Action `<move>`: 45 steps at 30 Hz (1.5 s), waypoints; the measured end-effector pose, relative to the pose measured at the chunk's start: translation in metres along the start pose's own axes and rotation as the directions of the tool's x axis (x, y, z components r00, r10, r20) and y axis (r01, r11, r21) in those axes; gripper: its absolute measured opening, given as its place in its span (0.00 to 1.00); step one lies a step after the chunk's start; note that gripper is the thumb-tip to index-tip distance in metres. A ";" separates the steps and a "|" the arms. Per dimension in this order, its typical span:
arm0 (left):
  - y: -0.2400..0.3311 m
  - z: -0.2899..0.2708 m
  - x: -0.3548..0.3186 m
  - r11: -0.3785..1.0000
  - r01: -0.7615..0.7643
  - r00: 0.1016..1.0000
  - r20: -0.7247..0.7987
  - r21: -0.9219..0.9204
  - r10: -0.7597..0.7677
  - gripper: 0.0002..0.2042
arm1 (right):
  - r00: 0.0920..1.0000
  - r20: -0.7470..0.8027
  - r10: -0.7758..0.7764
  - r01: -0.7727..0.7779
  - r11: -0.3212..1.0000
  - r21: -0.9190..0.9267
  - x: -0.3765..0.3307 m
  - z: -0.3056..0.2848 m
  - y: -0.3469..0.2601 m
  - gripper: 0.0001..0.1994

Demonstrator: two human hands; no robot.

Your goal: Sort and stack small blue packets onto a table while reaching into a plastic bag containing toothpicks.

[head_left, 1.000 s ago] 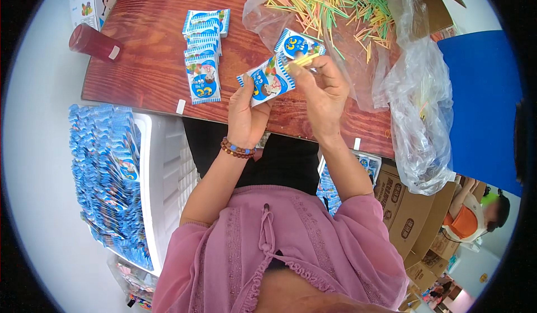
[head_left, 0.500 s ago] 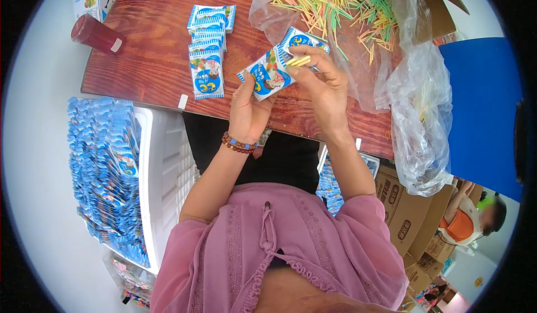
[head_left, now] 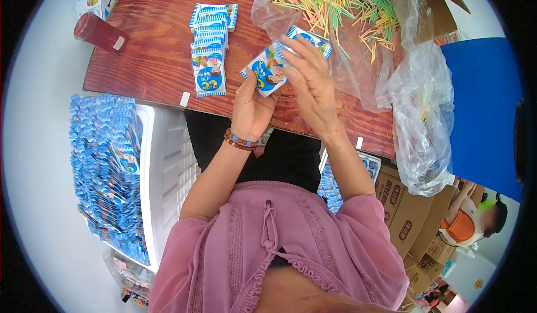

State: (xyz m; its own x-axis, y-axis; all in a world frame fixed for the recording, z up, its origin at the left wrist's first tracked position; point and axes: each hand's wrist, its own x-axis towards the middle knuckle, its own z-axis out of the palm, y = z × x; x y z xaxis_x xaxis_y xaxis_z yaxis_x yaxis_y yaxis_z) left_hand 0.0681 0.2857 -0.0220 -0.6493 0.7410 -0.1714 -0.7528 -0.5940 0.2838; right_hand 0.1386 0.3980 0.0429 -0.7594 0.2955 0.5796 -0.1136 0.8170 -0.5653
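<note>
My left hand [head_left: 253,112] grips a blue-and-white candy packet [head_left: 263,74] by its lower end, thumb on the printed face. Over the packet's upper end lies my right hand [head_left: 315,92], its fingers stretched out; no sticks show in it, and its fingers hide that end. Just beyond, another packet [head_left: 320,43] rests on the table, partly covered by the right hand. To the left is an overlapping row of similar packets [head_left: 210,72]. Thin yellow, green and pink sticks [head_left: 341,3] lie in a heap on clear plastic at the far right.
The reddish wooden table [head_left: 151,61] carries a dark red cup [head_left: 100,32] lying at far left. A white bin [head_left: 162,162] full of blue packets [head_left: 106,184] stands at left. A crumpled plastic bag [head_left: 419,128] hangs over the right edge, near cardboard boxes [head_left: 403,218]. Another person [head_left: 467,218] is at lower right.
My right hand has moved slightly left over the packet's upper end, and its fingers have straightened. The short yellow sticks it pinched are out of sight. My left hand keeps its hold.
</note>
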 end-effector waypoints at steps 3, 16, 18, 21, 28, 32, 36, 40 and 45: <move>0.002 0.001 0.000 1.000 -0.001 1.000 -0.014 -0.015 0.001 0.20 | 0.957 -0.069 0.283 -0.230 0.881 0.414 -0.001 0.004 -0.008 0.15; 0.011 -0.006 -0.002 0.831 -0.358 0.928 0.063 0.426 0.368 0.16 | 0.988 -0.041 0.149 -0.150 0.988 -0.021 -0.009 -0.017 0.005 0.07; 0.013 0.004 -0.002 0.731 -0.426 0.892 0.114 0.533 0.437 0.17 | 0.982 0.043 0.181 -0.177 0.981 -0.083 -0.027 -0.010 0.037 0.07; 0.016 0.004 -0.001 0.655 -0.458 0.867 0.141 0.601 0.477 0.19 | 0.984 0.085 0.158 -0.152 0.986 -0.074 -0.020 -0.011 0.033 0.08; 0.030 0.011 -0.002 0.595 -0.261 0.963 0.246 0.760 0.108 0.23 | 0.868 0.361 0.341 -0.497 0.616 0.611 -0.003 -0.011 0.019 0.10; 0.039 0.011 -0.008 0.568 -0.170 0.982 0.092 0.805 0.164 0.10 | 0.851 0.395 0.345 -0.525 0.574 0.629 0.003 0.009 0.028 0.06; 0.051 0.001 -0.022 0.623 -0.151 0.974 0.008 0.767 0.227 0.08 | 0.780 0.511 0.360 -0.611 0.613 0.501 0.001 0.025 0.016 0.06; 0.060 -0.013 -0.033 0.590 -0.173 0.945 -0.035 0.789 0.325 0.07 | 0.763 0.550 0.339 -0.624 0.609 0.490 0.000 0.049 0.013 0.07; 0.087 -0.031 -0.043 0.220 -0.173 0.855 0.036 0.960 0.517 0.09 | 0.723 0.587 0.363 -0.640 0.671 0.374 0.012 0.084 0.002 0.12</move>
State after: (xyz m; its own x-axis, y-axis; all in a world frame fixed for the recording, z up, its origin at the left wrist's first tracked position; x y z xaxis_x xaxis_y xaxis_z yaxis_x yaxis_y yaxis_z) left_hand 0.0274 0.1930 -0.0189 -0.9404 0.3382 0.0340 0.0509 0.0412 0.9979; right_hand 0.0754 0.3614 -0.0005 -0.9668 0.2194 -0.1307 0.1705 0.1738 -0.9699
